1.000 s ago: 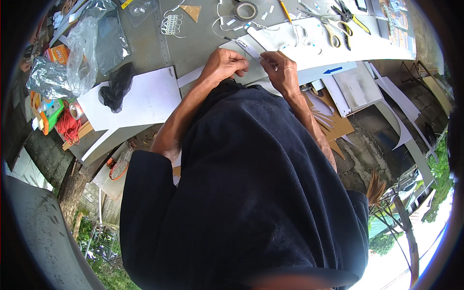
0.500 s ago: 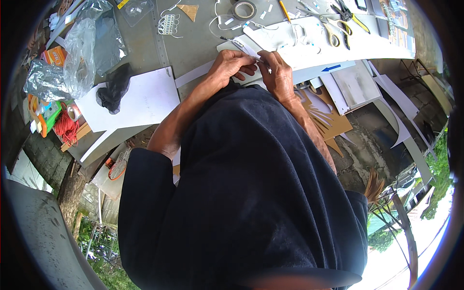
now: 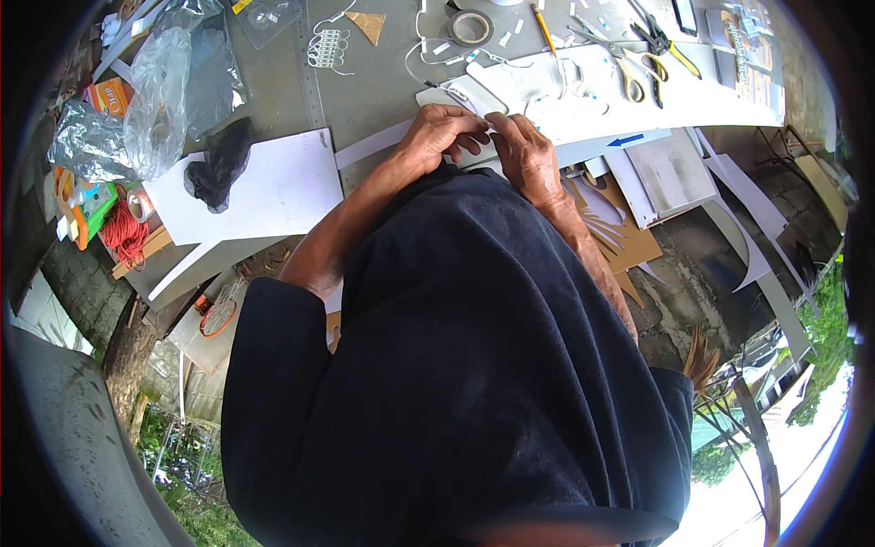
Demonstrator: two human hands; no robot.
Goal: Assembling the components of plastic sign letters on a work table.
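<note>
- Head view: a worker in a dark shirt leans over a cluttered grey table point(image 3: 369, 91), both bare hands meeting at its near edge.
- The right hand point(image 3: 530, 157) pinches a small pale piece point(image 3: 490, 127) between thumb and fingertips; the piece sits where the two hands meet, mostly hidden by fingers.
- The left hand point(image 3: 439, 135) brings curled fingers right up to it; whether they grip it too, the frame cannot tell.
- A second ago the hands stood apart; now their fingertips come together, which suggests close two-handed work on the piece has begun.
- Just beyond them lie a white cord point(image 3: 407, 66) and a white board point(image 3: 638, 105), seemingly unmoved.
- Farther out, a roll of tape point(image 3: 452, 29), a pencil point(image 3: 544, 29), scissors point(image 3: 622, 56) and pliers point(image 3: 658, 41) lie untouched.
</note>
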